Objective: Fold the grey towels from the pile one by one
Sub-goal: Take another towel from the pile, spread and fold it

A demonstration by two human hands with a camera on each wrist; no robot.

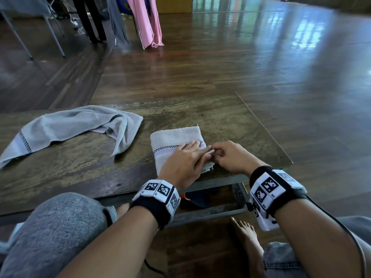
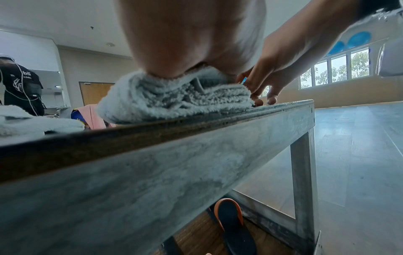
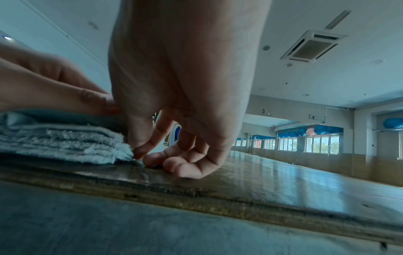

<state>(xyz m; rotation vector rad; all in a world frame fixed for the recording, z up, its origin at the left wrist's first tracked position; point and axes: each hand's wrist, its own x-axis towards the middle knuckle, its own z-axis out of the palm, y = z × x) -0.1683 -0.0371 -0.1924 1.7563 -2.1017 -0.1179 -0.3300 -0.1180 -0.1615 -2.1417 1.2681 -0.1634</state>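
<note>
Two grey towels, two hands

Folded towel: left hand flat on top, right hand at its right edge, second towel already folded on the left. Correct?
Not quite. The head view shows the second towel lying crumpled, not folded. The left hand does press the folded towel, right hand at its edge.

You are seeing a grey folded towel showing a black-and-white checkered band; the surface is showing mottled brown.
</note>
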